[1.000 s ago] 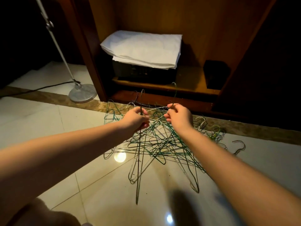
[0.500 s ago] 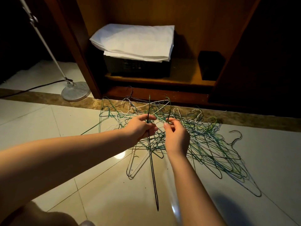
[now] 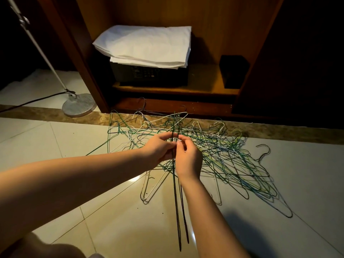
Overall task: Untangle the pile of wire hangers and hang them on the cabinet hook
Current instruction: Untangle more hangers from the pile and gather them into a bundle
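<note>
Tiled floor (image 3: 55,146), tangled green-and-white wire hangers (image 3: 221,151)

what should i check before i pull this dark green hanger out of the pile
1. Grip of the left hand on the dark green hanger: ok, fingers curled round it.
2. Pinch of the right hand near its top: ok.
3. Only one hanger held: cannot tell; two dark wires run down side by side.
4. Top free of the pile: cannot tell; it stands among crossing wires.
5. Lower end over bare floor: ok.
6. Place of the cabinet hook: cannot tell; it is out of view.
</note>
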Demonstrator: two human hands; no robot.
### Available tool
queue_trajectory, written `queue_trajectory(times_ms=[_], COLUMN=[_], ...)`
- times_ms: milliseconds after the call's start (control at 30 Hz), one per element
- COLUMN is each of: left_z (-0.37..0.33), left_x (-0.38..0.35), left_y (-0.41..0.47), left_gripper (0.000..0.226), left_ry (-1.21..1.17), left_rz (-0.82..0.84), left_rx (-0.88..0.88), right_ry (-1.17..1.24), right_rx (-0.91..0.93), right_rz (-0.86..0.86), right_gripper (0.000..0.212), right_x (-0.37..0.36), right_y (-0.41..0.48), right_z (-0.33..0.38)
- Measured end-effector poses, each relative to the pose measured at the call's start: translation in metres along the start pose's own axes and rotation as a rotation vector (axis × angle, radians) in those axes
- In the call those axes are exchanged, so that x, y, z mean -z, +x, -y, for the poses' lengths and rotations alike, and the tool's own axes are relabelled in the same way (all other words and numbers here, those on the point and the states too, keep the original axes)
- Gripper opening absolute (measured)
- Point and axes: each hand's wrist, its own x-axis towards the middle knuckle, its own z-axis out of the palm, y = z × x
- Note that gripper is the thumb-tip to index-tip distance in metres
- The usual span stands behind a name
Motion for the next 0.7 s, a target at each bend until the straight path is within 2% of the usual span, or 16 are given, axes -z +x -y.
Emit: queue_trajectory(times_ms=[167, 300, 367, 467, 533, 600, 700], left_z=[0.003, 0.004, 0.002, 0.000, 0.001, 0.002, 0.005], left_x=[0.004, 0.004, 0.003, -0.003, -0.011, -0.017, -0.019], left_y=[0.003, 0.015, 0.021, 0.034, 0.043, 0.054, 0.069], left_gripper=[0.024, 0.024, 0.017, 0.019, 0.021, 0.021, 0.021], left_ry=[0.024, 0.037, 0.028, 0.049, 0.087, 0.117, 0.127], left_rz=[0.009, -0.005, -0.022, -0.046, -0.040, -0.018, 0.015], left_rx=[-0.038, -0.082, -0.084, -0.083, -0.086, -0.091, -0.076], right_ry=[-0.018, -0.073, -0.213, -0.532, -0.749, -0.860, -0.987], right_rx=[0.091, 0.034, 0.134, 0.285, 0.332, 0.293, 0.100], right_rz=[0.000, 0.068, 0.214, 0.469, 0.531, 0.521, 0.542], right_gripper=[0.030, 0.021, 0.024, 0.026, 0.026, 0.027, 0.027], right_x=[-0.005, 0.001, 0.014, 0.043, 0.063, 0.079, 0.094], right_y=[0.002, 0.035, 0.060, 0.102, 0.131, 0.153, 0.176], right_z=[0.001, 0.005, 0.005, -0.006, -0.024, -0.054, -0.120])
